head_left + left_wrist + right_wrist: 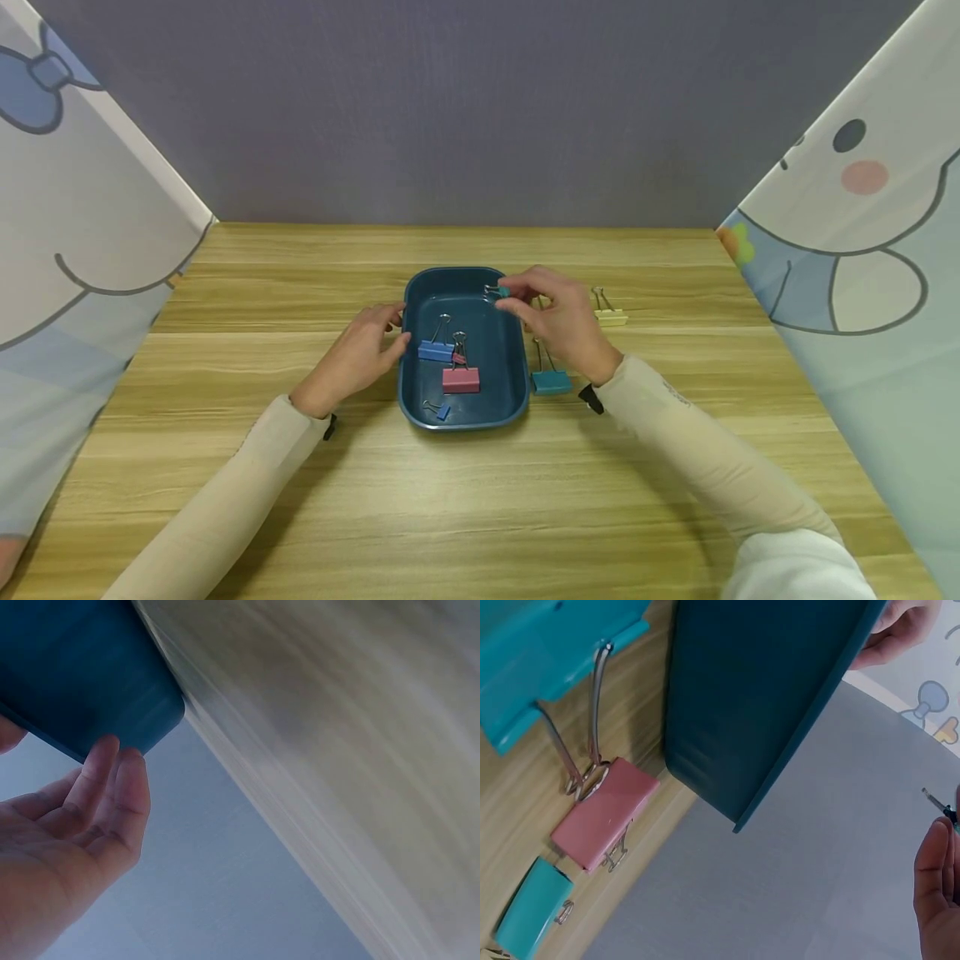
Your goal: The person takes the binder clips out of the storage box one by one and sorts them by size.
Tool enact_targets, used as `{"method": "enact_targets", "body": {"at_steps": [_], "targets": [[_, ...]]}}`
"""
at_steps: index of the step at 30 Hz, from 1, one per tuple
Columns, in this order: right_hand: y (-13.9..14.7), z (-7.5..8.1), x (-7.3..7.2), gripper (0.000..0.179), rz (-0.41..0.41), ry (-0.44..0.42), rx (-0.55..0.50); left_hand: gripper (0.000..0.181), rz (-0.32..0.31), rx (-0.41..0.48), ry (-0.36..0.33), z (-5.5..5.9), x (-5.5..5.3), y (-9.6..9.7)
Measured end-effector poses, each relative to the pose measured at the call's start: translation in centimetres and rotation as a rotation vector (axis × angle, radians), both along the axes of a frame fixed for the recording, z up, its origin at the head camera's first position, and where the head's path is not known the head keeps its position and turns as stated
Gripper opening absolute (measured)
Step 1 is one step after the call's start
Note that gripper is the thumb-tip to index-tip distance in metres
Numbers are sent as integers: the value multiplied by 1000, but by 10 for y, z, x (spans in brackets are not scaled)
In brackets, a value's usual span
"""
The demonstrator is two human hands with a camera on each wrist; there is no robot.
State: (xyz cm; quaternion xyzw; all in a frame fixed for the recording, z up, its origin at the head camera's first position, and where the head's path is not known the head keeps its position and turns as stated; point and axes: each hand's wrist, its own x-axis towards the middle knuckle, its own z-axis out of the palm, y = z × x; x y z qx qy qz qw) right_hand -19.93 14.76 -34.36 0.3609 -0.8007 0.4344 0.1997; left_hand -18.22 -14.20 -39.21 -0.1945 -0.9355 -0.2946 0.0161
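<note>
My right hand (561,315) pinches a small teal binder clip (503,292) by its body between thumb and fingertips, over the far right corner of a dark blue tray (465,427). The clip's wire handles point left. My left hand (358,354) rests with loosely bent fingers at the tray's left rim; its fingertips (131,769) meet the outer wall in the left wrist view. Inside the tray lie a blue binder clip (436,351), a pink binder clip (461,381), a small pink clip (458,358) partly covered by handles, and a small blue clip (443,412).
Right of the tray, a large teal binder clip (551,382) and a yellow binder clip (611,317) stand on the wooden table (420,517). A pink clip (604,814) and another teal clip (532,907) show in the right wrist view. A grey panel (465,117) rises behind.
</note>
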Motion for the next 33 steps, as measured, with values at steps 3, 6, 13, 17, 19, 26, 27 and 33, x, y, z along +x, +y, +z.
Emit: {"method": "enact_targets", "body": {"at_steps": [3,6,13,17,19,26,27,33], "targets": [[2,1,0,27,-28,17,-2,49,0,-2,0,0,0,0],[5,3,1,29,-53,25,-7,49,5,-5,-8,1,0,1],[12,4,3,27,-71,15,29,49,6,-11,-20,2,1,2],[19,3,4,28,-44,-15,50,49,7,-12,-20,2,1,1],[23,1,5,29,-46,-12,62,48,7,-10,-20,2,1,1],[33,-7,9,25,-85,15,58,49,20,-12,-27,2,1,1],[34,-8,9,24,-87,16,51,49,20,-11,-27,2,1,2],[41,-13,12,20,-142,63,58,50,16,-16,-19,2,1,2]]}}
